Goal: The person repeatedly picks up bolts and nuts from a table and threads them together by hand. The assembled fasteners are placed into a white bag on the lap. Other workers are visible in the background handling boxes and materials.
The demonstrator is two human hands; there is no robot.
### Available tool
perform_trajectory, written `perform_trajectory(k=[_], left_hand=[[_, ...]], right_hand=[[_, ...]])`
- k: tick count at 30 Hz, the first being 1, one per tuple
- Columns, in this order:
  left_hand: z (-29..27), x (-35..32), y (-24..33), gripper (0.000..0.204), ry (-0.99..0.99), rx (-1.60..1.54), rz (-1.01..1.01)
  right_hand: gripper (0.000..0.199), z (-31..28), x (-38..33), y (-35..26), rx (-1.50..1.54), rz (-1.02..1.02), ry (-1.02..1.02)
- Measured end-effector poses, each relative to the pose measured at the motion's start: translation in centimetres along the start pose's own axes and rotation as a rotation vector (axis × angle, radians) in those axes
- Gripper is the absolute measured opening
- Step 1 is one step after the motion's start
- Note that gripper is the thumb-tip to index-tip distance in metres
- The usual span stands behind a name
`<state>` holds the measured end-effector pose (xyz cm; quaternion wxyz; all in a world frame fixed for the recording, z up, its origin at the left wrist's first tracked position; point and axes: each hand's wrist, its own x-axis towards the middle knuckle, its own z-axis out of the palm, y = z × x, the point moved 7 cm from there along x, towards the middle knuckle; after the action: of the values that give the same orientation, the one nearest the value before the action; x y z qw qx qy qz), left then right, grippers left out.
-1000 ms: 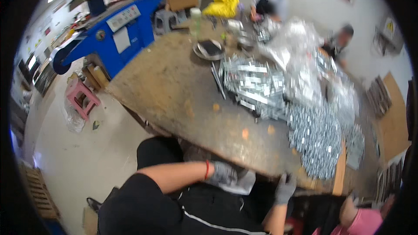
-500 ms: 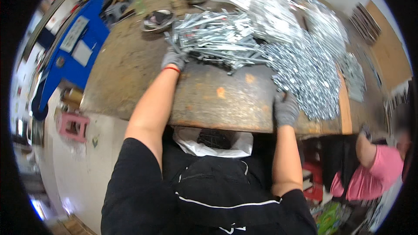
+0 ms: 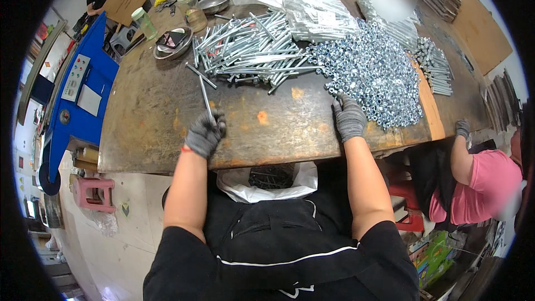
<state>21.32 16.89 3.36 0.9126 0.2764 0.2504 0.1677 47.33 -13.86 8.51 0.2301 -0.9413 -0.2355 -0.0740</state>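
My left hand [image 3: 205, 132], in a grey glove, is closed around the lower end of a long silver bolt [image 3: 205, 95]. The bolt points up and away over the left part of the worktable. Beyond it lies a loose heap of long bolts [image 3: 251, 47], with one stray bolt [image 3: 201, 75] at its near left side. My right hand [image 3: 350, 117], gloved too, rests at the near left edge of a wide pile of shiny hex nuts [image 3: 379, 75]. Its fingers are bent together at the nuts; whatever they pinch is hidden.
A white sack [image 3: 245, 190] with dark pieces inside is open below the table edge. A metal bowl [image 3: 174, 50], a jar [image 3: 191, 11] and plastic bags of bolts [image 3: 317, 14] stand farther back. A co-worker in a pink shirt [image 3: 473, 189] sits at the right.
My left hand has drawn back from the bolt heap toward the near table edge, bringing one bolt along. My right hand stays by the nuts' edge. The view has shifted slightly.
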Motion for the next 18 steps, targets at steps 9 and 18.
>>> perform_trajectory(k=[9,18], left_hand=[[3.7,-12.6,-4.6,0.033,-0.235,-0.026,0.222],[9.9,-15.7,-6.8,0.024,-0.23,0.743,0.22]], right_hand=[[0.018,-3.0,-4.1,-2.3,0.325,-0.249,0.328],[0.016,-2.3,-14.0,-11.2,1.228,0.094,-0.511]])
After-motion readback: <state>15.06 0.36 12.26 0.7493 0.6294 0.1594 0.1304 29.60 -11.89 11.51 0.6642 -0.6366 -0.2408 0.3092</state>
